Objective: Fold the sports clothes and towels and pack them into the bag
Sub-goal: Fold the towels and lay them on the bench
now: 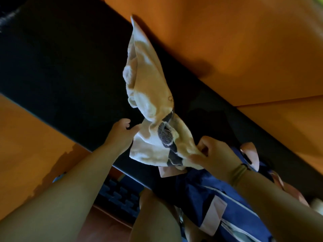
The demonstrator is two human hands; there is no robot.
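Both hands hold a cream towel (pixel 148 81) with grey markings up in the air. The left hand (pixel 120 133) has its fingers (pixel 126 122) curled and its thumb against the towel's near-left edge, gripping it there. The right hand (pixel 216 152) pinches the near-right edge between its thumb and bent fingers. From the two grips the towel runs up and away, bunched and twisted, tapering to a far corner well beyond the fingers. Behind it lies a black surface (pixel 61 75), with orange floor (pixel 244 49) on both sides. Just below the right fingers and wrist sits a blue bag (pixel 197 187) with pink patches; the towel's lower edge overlaps its near end. Thin bands (pixel 238 172) circle the right wrist.
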